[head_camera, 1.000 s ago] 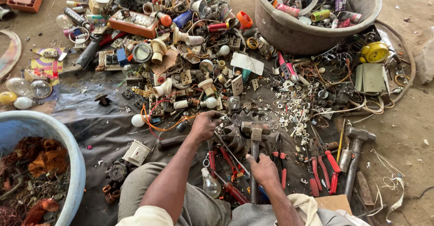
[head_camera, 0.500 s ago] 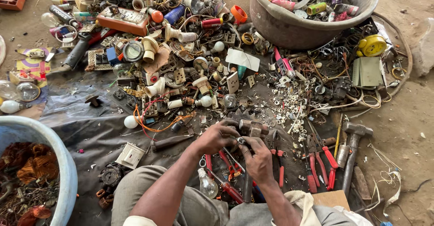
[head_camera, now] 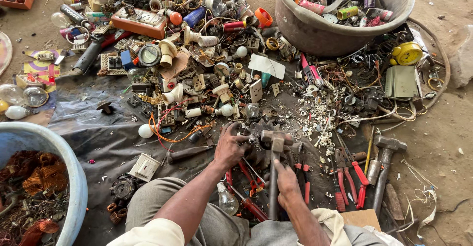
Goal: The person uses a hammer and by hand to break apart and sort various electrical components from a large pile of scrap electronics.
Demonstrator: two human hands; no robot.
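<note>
Down on the ground we see a big dark sheet [head_camera: 98, 137] with piles of old junk spread all over it. Far on the right stands a grey tub [head_camera: 315, 34] full of scrap. Near on the left is a blue tub [head_camera: 74, 177] with copper coils inside.

Close to us, in the middle, our two hands work side by side. Our right hand [head_camera: 288, 184] is shut tight around the handle of a hammer [head_camera: 274, 150]. The hammer stands almost upright, and its metal head rests on a dark toothed metal part [head_camera: 258, 150] lying on the sheet. Our left hand [head_camera: 229, 145] presses down on the left side of that part, with the fingers curled over it. We cannot tell if they grip it or only hold it steady.

One second ago our hands were apart, and the left one reached farther out on the sheet. Half a second ago they had come together over the part. Now the hammer head sits right on it.

Right of the hammer lie red-handled pliers [head_camera: 352, 174] and a second hammer [head_camera: 387, 164]. Just near our left hand lies a clear light bulb [head_camera: 227, 201], by our knee. A small white switch box [head_camera: 145, 167] lies to the left, well apart.
</note>
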